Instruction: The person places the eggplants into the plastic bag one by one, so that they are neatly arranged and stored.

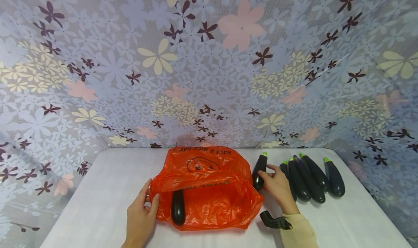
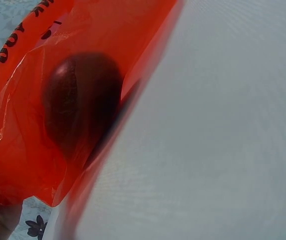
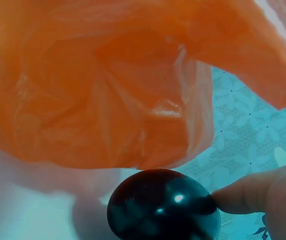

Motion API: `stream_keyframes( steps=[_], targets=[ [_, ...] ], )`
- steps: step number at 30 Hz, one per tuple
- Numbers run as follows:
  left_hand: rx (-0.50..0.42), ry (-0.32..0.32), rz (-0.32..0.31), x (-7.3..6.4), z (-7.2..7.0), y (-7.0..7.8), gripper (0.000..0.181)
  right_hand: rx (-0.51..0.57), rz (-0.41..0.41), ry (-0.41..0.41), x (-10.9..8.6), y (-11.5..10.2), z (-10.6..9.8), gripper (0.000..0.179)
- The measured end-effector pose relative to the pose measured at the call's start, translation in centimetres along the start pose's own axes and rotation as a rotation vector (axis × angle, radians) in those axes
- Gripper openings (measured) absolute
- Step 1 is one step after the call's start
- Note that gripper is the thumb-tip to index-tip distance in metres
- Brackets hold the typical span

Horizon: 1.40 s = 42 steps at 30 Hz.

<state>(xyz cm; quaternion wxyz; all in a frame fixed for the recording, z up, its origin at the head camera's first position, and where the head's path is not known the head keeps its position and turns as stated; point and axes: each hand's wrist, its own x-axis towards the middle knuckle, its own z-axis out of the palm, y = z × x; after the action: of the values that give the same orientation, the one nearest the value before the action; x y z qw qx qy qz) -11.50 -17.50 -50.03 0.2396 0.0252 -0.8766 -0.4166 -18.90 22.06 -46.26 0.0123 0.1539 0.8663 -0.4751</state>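
One eggplant (image 1: 178, 209) lies partly hidden inside the red bag (image 1: 217, 208).

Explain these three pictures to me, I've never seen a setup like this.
There is no robot here, just a person's two bare hands. The widest picture is taken from the person's head, looking forward and down. The other two are taken from the wrists, so each shows one hand's work close up.

On the white table lies a red plastic bag with one eggplant in its open mouth; the left-wrist picture shows a dark rounded shape through the plastic. The left hand holds the bag's left edge. The right hand grips another eggplant by the bag's right side; the right-wrist picture shows its rounded end. Five more eggplants lie farther right.
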Motion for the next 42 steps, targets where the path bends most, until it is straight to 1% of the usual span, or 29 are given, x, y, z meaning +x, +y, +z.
stream_keyframes(
  steps=[9,16,22,31,37,42],
  targets=[
    [0.003,0.002,0.010,0.0,0.0,-0.1,0.056,0.032,-0.013,0.003,-0.3,-0.5,-0.4,0.063],
    [-0.002,0.001,0.009,-0.1,0.0,-0.2,0.056,0.085,-0.042,0.005,-0.7,-1.2,-0.9,0.063],
    [-0.006,0.005,0.017,-0.2,0.0,-0.2,0.056,0.092,-0.056,0.019,-1.1,-1.7,-1.6,0.062],
    [0.009,-0.004,-0.005,-0.3,-0.1,-0.3,0.055,0.097,-0.085,0.021,-2.2,-2.5,-2.2,0.061],
    [-0.004,0.016,0.033,-0.1,0.0,-0.5,0.056,0.141,-0.107,0.031,-2.8,-3.3,-2.5,0.060],
    [-0.016,0.025,0.055,0.0,0.0,-0.3,0.057,0.142,-0.127,0.041,-3.5,-3.9,-2.5,0.058]
  ],
)
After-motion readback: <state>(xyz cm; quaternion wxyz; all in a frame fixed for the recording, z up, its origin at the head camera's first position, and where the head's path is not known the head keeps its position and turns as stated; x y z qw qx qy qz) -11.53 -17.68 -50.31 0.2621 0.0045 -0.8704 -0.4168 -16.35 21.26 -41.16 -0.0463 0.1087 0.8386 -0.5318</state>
